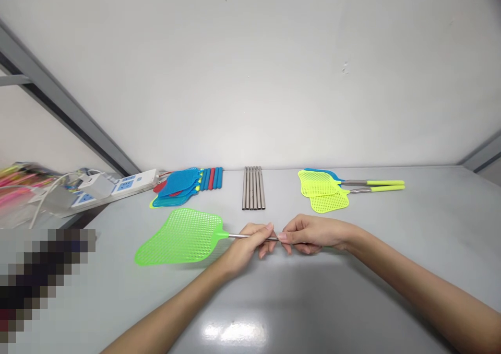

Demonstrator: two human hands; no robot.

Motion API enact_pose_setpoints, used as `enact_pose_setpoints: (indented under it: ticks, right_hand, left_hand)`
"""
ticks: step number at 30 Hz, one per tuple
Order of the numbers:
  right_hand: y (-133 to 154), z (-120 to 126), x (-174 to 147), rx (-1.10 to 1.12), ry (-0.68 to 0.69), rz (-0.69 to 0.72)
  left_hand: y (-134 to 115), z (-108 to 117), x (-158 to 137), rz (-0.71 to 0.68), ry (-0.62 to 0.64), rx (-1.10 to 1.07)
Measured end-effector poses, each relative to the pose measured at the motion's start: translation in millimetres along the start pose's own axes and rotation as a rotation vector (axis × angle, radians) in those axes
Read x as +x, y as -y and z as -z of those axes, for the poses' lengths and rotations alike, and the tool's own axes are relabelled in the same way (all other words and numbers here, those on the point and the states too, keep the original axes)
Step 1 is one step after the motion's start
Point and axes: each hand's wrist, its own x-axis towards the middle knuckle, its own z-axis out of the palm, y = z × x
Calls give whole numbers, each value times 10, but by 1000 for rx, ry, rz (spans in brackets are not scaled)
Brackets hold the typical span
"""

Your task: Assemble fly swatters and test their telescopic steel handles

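A green fly swatter head (183,237) on a thin metal rod (238,235) is held level above the table, its mesh pointing left. My left hand (252,242) is closed around the rod. Close beside it, my right hand (307,234) pinches the rod's right end between thumb and fingers; whatever else lies inside that grip is hidden. Behind my hands, several metal tubes (253,188) lie side by side. At the right are yellow fly swatters (330,203) with yellow grips, overlapping a blue fly swatter (323,173).
Blue swatter heads (180,181), with red and yellow-green ones beneath, are stacked at the back left, beside a row of blue, red and yellow handle grips (211,178). A white power strip (133,183) with plugs and cables lies further left. A wall (274,82) rises behind the table (391,239).
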Motion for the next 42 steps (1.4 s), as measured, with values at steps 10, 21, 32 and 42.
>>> enact_pose_setpoints:
  ticks: [10,21,32,42]
  right_hand:
    - [50,-5,-38,2,-33,28]
    - [8,20,-22,9,-11,56]
    - [-44,78,4,47,3,35]
    - [-43,103,19,48,-9,17]
  left_hand:
    - [-45,44,-2,-51,-83,60]
    - [-38,105,-23,-42,-84,83]
    - [-17,160,-12,-37,-89,88]
    - [-13,229,-10,-44,-114,60]
